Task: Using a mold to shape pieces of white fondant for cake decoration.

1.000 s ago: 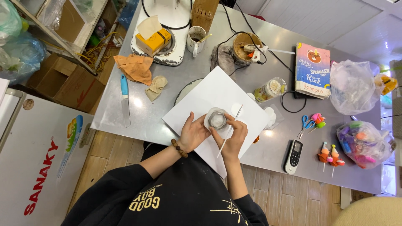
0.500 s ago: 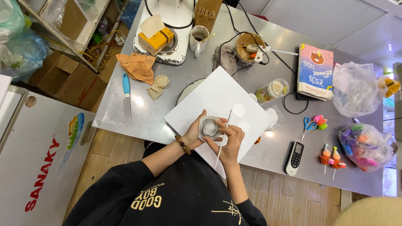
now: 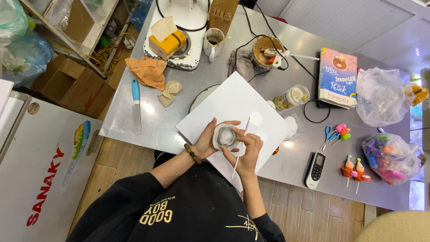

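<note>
My left hand [image 3: 207, 141], a bead bracelet on its wrist, cups a small round clear jar [image 3: 225, 137] over the white board [image 3: 233, 101]. A thin white stick [image 3: 240, 148] is pinched in the fingers of my right hand [image 3: 246, 151], which also touches the jar's right side. The stick runs from above the jar down past my knuckles. A flat white disc [image 3: 255, 118] lies on the board just right of my hands.
On the steel table [image 3: 154, 123] lie a blue-handled knife [image 3: 136, 106], an orange cloth [image 3: 147, 71], a mug [image 3: 212, 42], a lidded jar [image 3: 291, 97], a pink book [image 3: 338, 76], scissors [image 3: 330, 134], a remote [image 3: 316, 169], small figurines [image 3: 354, 170] and plastic bags [image 3: 389, 157].
My hands and the jar have stayed over the board, shifting only slightly; the jar now sits more upright between my palms, with the stick still in my right hand.
</note>
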